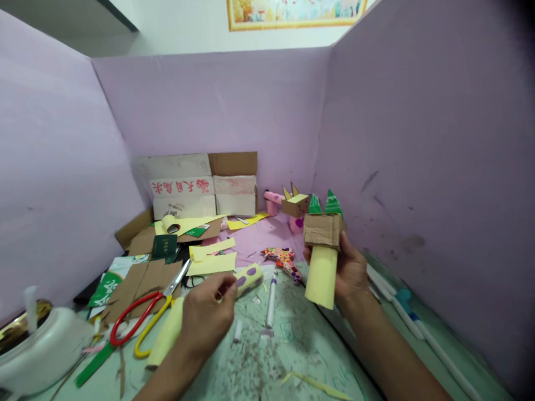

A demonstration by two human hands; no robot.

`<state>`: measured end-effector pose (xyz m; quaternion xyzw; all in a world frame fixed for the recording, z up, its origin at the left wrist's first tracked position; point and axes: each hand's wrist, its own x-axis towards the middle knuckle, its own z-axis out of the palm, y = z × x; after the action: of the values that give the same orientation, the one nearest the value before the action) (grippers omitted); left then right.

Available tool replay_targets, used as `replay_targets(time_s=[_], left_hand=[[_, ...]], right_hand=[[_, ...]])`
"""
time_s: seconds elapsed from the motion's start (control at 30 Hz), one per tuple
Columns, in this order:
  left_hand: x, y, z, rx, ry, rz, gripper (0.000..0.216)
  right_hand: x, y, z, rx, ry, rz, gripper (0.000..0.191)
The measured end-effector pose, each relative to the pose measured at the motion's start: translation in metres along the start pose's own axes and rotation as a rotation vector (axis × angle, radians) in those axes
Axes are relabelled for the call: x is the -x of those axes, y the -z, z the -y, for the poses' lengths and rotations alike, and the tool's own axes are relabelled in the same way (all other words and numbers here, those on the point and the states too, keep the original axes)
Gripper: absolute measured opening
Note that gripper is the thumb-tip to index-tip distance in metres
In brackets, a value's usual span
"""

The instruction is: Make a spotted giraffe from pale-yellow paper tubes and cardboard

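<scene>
My right hand (350,270) is wrapped round a paper-tube figure held up above the table. The figure has a pale yellow paper tube (321,275) as its body, a small cardboard box (321,230) on top and two green pointed pieces (333,203) at the back. My left hand (210,307) is closed with thumb and forefinger pinched; what is between them, if anything, is hidden. Just beyond its fingertips a yellow tube with purple spots (251,277) lies on the table, partly covered by the hand. A plain yellow paper roll (167,334) lies beside my left wrist.
Red-and-yellow scissors (156,298) lie left, near a white pot-like container (45,351). A marker (271,303) and its cap (238,331) rest centrally. Behind are paper strips (212,264), a patterned paper piece (281,257), a cardboard-headed figure (296,206) and a flattened carton (184,186). White tubes (407,317) line the right.
</scene>
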<state>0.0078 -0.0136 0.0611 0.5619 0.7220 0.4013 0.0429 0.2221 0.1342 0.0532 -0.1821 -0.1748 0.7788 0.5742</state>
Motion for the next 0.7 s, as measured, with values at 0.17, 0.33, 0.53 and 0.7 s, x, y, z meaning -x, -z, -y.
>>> replay_targets(time_s=[0.17,0.33,0.53,0.7], left_hand=[[0.007,0.008,-0.012,-0.451,0.164,0.376,0.025],[0.033,-0.026,-0.005,-0.555,0.068,0.531,0.022],[0.041,-0.009,0.006,-0.074,-0.142,0.77,0.023],[0.045,0.01,0.005,0.398,-0.097,1.152,0.013]], right_hand=[[0.018,-0.016,-0.024,0.065,-0.022,-0.009,0.022],[0.039,-0.02,-0.062,0.227,-0.151,0.13,0.033],[0.016,-0.049,-0.085,0.362,-0.19,0.138,0.02],[-0.019,-0.104,-0.159,0.544,-0.164,0.271,0.026]])
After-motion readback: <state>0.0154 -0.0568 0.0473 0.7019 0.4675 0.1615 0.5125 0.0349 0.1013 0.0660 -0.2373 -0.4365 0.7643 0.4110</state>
